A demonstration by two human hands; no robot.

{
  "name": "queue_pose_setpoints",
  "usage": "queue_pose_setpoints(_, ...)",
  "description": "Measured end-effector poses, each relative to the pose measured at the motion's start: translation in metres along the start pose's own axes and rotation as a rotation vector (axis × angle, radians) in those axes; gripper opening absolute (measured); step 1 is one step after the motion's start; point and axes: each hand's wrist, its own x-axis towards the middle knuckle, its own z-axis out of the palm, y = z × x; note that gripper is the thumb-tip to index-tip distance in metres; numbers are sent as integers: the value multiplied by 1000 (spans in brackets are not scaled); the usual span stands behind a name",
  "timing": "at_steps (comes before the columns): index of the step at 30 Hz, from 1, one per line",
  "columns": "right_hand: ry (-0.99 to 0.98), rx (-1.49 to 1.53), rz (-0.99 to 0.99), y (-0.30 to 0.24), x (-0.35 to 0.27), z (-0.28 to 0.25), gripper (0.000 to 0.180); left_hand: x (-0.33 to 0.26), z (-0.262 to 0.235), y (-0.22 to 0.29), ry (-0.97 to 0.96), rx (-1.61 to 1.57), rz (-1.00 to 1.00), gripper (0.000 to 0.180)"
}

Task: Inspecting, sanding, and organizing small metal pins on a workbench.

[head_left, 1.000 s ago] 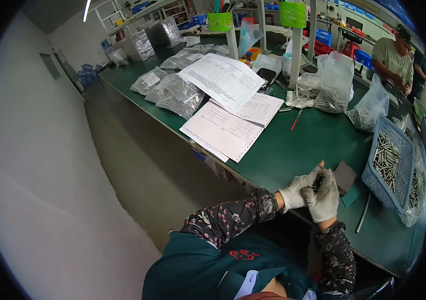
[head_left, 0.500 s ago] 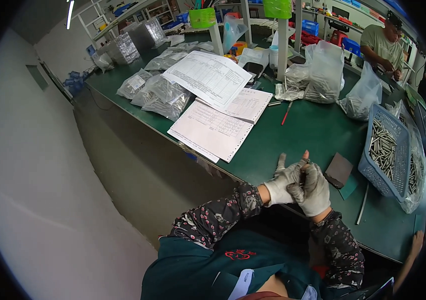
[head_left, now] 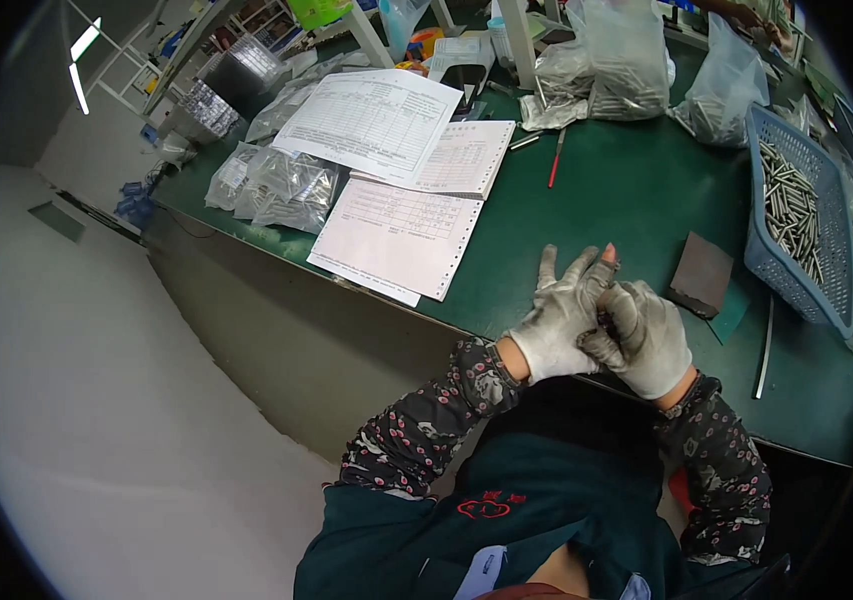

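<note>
Both of my hands wear light grey work gloves and meet at the front edge of the green table (head_left: 636,190). My left hand (head_left: 558,318) has its fingers spread and pointing away from me, with one bare fingertip showing. My right hand (head_left: 648,338) is curled against it, its fingers closed over a small dark piece (head_left: 602,321) between the two hands. What the piece is cannot be made out. A dark grey block (head_left: 701,272) lies just to the right of my hands.
A blue basket (head_left: 758,215) of metal rods stands at the right edge, with a thin metal strip (head_left: 764,345) in front of it. Printed sheets (head_left: 396,235) lie to the left, bags of parts (head_left: 286,185) beyond them, clear bags (head_left: 626,70) and a red pen (head_left: 553,160) farther back.
My hands have stayed together at the table's front edge, and my left fingers have spread out. My head has tipped down, so the table fills more of the view.
</note>
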Motion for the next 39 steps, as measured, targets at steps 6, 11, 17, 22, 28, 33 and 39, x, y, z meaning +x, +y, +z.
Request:
queue_pose_setpoints(6,-29,-4,9,-2,2,-8,45,3,-5,5,-31,-16,26,83)
queue_pose_setpoints(11,-37,-10,-16,-3,2,-3,37,1,-8,7,-67,25,3,86)
queue_pose_setpoints(17,-54,-200,-72,-7,-1,-1,25,-6,-16,16,-130,196,-92,93)
queue_pose_setpoints(22,-94,-282,-137,-7,-1,-1,24,-8,-25,16,-225,192,-86,93)
queue_pose_setpoints(28,261,-130,45,-2,-8,-19,12,-5,-28,9,-173,61,-96,110)
queue_pose_setpoints(33,31,-314,1,0,-29,-22,13,10,-43,-4,-18,0,-32,94)
queue_pose_setpoints(39,177,-24,91,9,-38,-28,11,72,-30,7,39,-176,118,87)
